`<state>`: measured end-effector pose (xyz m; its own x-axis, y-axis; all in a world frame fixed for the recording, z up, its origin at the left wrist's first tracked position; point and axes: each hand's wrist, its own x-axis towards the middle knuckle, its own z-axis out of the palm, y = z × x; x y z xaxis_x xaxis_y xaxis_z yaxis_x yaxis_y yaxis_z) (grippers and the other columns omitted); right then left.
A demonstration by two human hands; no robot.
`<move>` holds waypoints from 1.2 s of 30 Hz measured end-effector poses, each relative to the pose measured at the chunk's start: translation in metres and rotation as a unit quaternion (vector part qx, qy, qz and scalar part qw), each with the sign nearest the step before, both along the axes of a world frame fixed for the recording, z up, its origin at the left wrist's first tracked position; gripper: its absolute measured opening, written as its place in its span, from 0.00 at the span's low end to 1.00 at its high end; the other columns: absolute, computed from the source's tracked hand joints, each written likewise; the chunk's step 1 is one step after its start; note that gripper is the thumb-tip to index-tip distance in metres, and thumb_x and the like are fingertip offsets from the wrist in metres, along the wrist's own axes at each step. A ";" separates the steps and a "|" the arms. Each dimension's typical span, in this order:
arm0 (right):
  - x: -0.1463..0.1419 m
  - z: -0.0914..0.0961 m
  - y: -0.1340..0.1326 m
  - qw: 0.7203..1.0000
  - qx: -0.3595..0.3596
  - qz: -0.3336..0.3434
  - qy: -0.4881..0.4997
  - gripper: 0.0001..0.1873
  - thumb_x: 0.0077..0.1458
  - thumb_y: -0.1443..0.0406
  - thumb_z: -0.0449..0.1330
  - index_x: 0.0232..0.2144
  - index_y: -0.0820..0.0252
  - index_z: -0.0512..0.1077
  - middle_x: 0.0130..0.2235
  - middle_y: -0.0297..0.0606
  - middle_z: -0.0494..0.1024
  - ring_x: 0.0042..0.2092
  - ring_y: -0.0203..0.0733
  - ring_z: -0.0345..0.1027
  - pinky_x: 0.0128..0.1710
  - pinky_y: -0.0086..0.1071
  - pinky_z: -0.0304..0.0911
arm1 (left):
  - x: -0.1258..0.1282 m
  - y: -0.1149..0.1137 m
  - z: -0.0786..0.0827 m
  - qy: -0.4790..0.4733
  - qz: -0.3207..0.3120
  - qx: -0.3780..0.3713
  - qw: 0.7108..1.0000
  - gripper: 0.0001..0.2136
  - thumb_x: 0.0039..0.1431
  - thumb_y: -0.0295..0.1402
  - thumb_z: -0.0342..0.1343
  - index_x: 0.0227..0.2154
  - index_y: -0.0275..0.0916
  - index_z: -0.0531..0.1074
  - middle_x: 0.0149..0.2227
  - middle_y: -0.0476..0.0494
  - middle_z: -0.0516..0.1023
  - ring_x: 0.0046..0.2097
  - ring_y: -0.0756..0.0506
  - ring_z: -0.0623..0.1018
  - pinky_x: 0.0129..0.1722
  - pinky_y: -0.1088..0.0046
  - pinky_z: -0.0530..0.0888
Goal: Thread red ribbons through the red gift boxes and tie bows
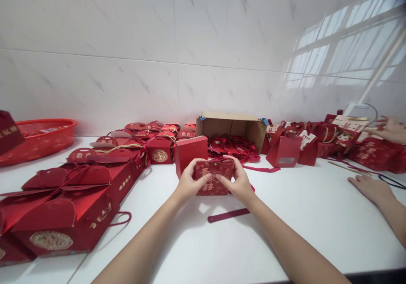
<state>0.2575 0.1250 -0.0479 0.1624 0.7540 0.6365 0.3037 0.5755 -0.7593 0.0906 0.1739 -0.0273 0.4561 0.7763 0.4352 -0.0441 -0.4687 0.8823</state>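
Note:
Both my hands hold a small red gift box (213, 178) with gold characters just above the white table (285, 216). My left hand (187, 181) grips its left side, fingers curled round the edge and thumb on the front. My right hand (238, 181) grips the right side the same way. A dark red ribbon strip (229, 215) lies on the table right below the box. Behind the box stands another plain red box (190, 152).
Several folded red gift boxes (79, 191) line the left side, with a red plastic basket (39, 139) behind them. An open cardboard carton (231, 127) with red ribbons stands at the wall. At the right, another person's hands (371, 189) work among red bags (294, 148).

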 end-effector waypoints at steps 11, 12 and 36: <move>0.028 -0.021 0.018 0.982 -0.120 -0.054 -0.133 0.22 0.46 0.54 0.62 0.43 0.58 0.70 0.42 0.42 0.75 0.43 0.47 0.68 0.44 0.42 0.64 | 0.003 0.017 -0.029 0.034 0.074 0.024 0.996 0.21 0.53 0.40 0.55 0.49 0.39 0.63 0.48 0.39 0.73 0.49 0.41 0.73 0.50 0.61 0.69; 0.027 -0.019 0.017 0.986 -0.112 -0.040 -0.118 0.22 0.46 0.55 0.62 0.43 0.58 0.70 0.41 0.41 0.76 0.42 0.47 0.69 0.43 0.41 0.65 | 0.002 0.017 -0.030 0.037 0.081 0.040 0.995 0.21 0.54 0.40 0.54 0.50 0.39 0.62 0.49 0.38 0.72 0.50 0.41 0.73 0.50 0.61 0.68; 0.192 -0.047 0.018 0.720 0.017 -0.627 0.296 0.32 0.49 0.52 0.56 0.48 0.56 0.44 0.52 0.54 0.51 0.56 0.57 0.56 0.51 0.52 0.62 | -0.018 0.047 -0.029 0.067 0.450 0.162 0.876 0.43 0.46 0.42 0.60 0.61 0.34 0.45 0.58 0.27 0.53 0.61 0.32 0.55 0.58 0.51 0.53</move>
